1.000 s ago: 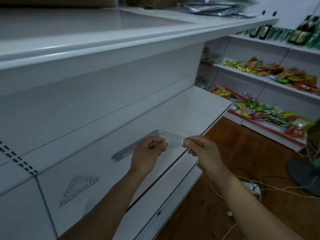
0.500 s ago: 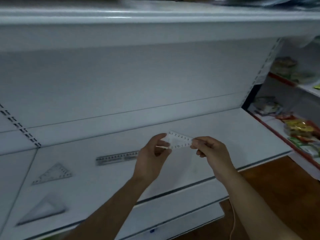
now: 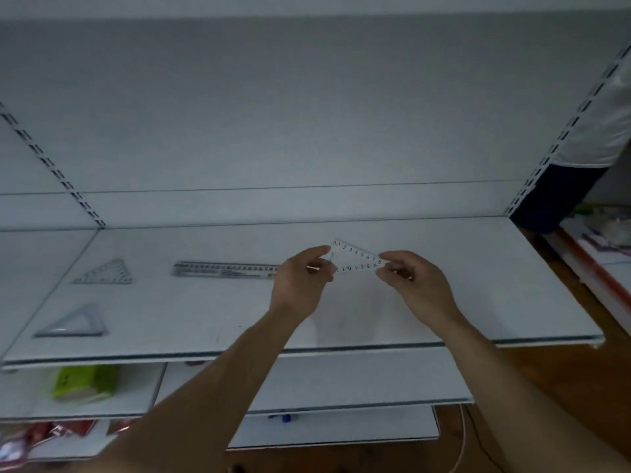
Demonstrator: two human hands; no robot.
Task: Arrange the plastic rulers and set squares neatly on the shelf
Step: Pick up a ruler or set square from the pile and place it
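Head view, held piece: a clear set square (image 3: 356, 259), or so its two converging printed scales suggest, sits a little right of frame centre. It looks lifted off the shelf (image 3: 478, 302), though how far is hard to tell.
Head view, left hand (image 3: 300, 281): thumb and fingers pinch the wide left end of the piece. This probably steadies the thin plastic so it cannot twist.
Head view, right hand (image 3: 413, 281): fingertips pinch the narrow right tip. Holding both ends likely lets the person turn it square to the row before setting it down.
Head view, laid pieces: a long ruler (image 3: 225, 270) lies flat left of centre, parallel to the shelf's front edge. Its right end is hidden behind the left hand.
Head view, far left: an upper set square (image 3: 106, 273) lies in line with the ruler, and a lower set square (image 3: 71, 324) lies nearer the front edge, apart from it.
Head view, likely aim: the bare board under the hands continues the ruler's line, so it seems the intended spot.
Head view, below: a blurred green pack (image 3: 83, 382) sits on a lower shelf at lower left.
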